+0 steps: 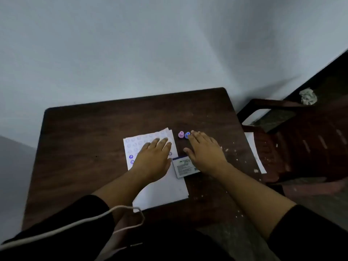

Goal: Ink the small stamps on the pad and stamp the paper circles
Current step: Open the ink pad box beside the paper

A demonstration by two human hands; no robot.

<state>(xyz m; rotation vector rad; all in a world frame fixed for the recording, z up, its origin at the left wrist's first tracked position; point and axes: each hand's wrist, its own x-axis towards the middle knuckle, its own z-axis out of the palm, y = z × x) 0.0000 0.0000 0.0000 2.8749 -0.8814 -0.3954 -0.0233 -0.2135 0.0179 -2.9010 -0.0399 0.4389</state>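
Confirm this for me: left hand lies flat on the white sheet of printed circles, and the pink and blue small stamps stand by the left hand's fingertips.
Not quite. The head view shows the small pink stamp and small blue stamp by the right hand's fingertips, not the left's. The left hand does lie flat on the white sheet of printed circles.

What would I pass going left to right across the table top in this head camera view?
White sheet of paper circles → left hand → pink small stamp → blue small stamp → right hand.
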